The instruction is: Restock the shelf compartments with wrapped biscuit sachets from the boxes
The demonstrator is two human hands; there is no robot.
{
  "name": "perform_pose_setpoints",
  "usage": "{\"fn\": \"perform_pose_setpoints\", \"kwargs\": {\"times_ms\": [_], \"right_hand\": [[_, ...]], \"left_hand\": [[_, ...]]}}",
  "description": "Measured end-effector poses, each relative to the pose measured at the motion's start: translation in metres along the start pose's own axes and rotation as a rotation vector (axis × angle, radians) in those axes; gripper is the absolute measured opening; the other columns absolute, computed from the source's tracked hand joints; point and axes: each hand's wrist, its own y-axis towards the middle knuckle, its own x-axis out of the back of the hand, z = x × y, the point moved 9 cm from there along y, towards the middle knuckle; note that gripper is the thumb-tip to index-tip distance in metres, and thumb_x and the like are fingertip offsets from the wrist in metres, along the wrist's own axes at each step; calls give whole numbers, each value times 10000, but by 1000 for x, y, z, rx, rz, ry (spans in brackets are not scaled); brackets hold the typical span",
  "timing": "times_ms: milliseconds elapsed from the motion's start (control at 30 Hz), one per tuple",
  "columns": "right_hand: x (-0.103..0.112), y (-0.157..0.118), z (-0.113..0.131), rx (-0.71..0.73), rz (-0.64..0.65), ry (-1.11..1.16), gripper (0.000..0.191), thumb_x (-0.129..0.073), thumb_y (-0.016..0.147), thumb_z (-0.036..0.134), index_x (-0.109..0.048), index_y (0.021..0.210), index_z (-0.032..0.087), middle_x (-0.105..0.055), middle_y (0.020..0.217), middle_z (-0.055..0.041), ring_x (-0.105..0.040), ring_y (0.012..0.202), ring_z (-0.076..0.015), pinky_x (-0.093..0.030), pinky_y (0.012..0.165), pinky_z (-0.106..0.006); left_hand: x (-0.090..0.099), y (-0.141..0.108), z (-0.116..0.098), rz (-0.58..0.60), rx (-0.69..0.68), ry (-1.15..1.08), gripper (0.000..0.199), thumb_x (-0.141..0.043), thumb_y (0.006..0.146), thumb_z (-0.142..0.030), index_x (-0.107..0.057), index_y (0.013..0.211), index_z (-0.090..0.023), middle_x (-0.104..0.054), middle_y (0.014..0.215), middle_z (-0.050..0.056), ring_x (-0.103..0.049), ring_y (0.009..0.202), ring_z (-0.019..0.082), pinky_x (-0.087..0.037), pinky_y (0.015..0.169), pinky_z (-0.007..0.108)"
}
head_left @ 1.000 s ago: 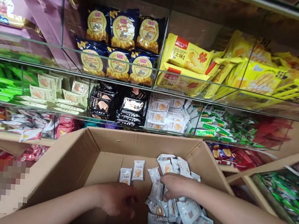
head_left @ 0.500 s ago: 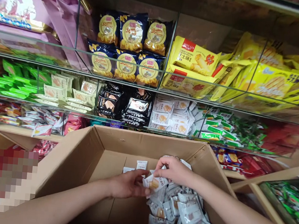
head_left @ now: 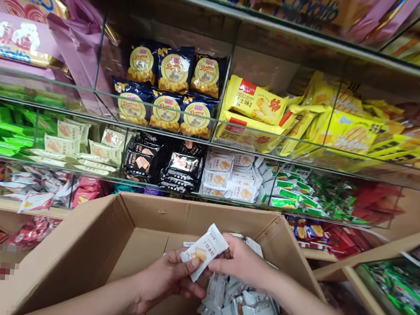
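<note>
A white snack packet [head_left: 207, 245] with dark lettering and a picture of a biscuit is held between my two hands, tilted, above the cardboard box [head_left: 72, 258]. My left hand [head_left: 172, 277] pinches its lower left part, with the thumb on the front. At its right edge, my right hand [head_left: 236, 258] grips it with thumb and fingers; some fingertips are hidden behind it. Under my hands, a pile of similar white packets [head_left: 255, 313] fills the right side of the box. A few more lie near the box's far wall, partly covered by my hands.
Glass-fronted shelves rise behind the box. White packets [head_left: 230, 176] stand stacked beside black packets [head_left: 181, 167] and green-and-white ones [head_left: 287, 196]. Higher up are navy cookie bags [head_left: 173, 71] and yellow packs [head_left: 255, 100]. A wooden bin of green packets [head_left: 400, 292] is at right.
The packet has come up from low over the pile and now faces me, held by both hands. My view has tilted upward, so the shelves sit lower in the picture.
</note>
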Motion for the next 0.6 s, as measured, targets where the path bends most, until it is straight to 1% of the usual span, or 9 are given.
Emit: {"fn": "perform_pose_setpoints", "kwargs": {"times_ms": [100, 167, 233, 333, 400, 467, 533, 600], "right_hand": [[0, 0, 4, 38, -70, -2, 265, -629, 638, 193, -501, 866, 156, -592, 756, 14, -536, 639, -96, -408, 565, -205], [-1, -1, 9, 54, -116, 33, 270, -634, 631, 199, -500, 861, 154, -582, 728, 19, -516, 607, -90, -393, 527, -196], [-4, -3, 12, 52, -156, 117, 299, -646, 623, 223, -489, 866, 152, -588, 734, 11, -519, 611, -95, -386, 515, -196], [-10, -7, 9, 4, -214, 235, 335, -665, 593, 228, -487, 863, 144, -602, 740, -6, -540, 629, -112, -397, 531, -208], [-10, -10, 8, -27, -238, 271, 300, -656, 585, 208, -496, 829, 138, -598, 719, -6, -545, 632, -120, -424, 572, -233], [-2, -11, 11, -16, -277, 256, 259, -636, 584, 176, -494, 797, 143, -591, 719, 0, -546, 659, -124, -443, 609, -251], [6, -9, 17, 13, -264, 185, 274, -619, 583, 152, -482, 821, 153, -586, 738, 3, -543, 661, -124, -451, 581, -248], [6, -7, 23, 43, -186, 80, 304, -614, 604, 167, -471, 872, 158, -588, 766, -7, -542, 641, -120, -444, 536, -234]], "left_hand": [[7, 0, -10, -85, -56, 101, 287, -534, 757, -380, -553, 905, -134, -579, 829, 55, -530, 671, 95, -323, 558, 184], [11, 0, -12, -149, -78, 81, 307, -503, 768, -411, -551, 871, -126, -564, 782, 46, -495, 630, 83, -303, 522, 181], [10, 2, -11, -158, -86, 11, 321, -468, 779, -438, -537, 848, -132, -545, 748, 31, -478, 586, 73, -286, 497, 181], [2, 4, -8, -134, -105, -64, 323, -443, 786, -455, -519, 828, -143, -527, 715, 14, -477, 561, 69, -276, 486, 179], [-1, 4, -7, -133, -96, -54, 339, -434, 784, -470, -519, 822, -144, -534, 720, 19, -476, 562, 70, -276, 482, 176], [1, 3, -13, -183, -110, 9, 331, -467, 767, -466, -524, 862, -155, -536, 716, 14, -468, 581, 73, -286, 485, 171], [6, -1, -26, -255, -164, 83, 332, -542, 730, -431, -520, 937, -172, -531, 713, 0, -453, 605, 72, -303, 500, 166], [6, -3, -37, -277, -206, 124, 352, -607, 686, -394, -523, 937, -162, -526, 691, -11, -433, 590, 65, -308, 500, 163]]}}
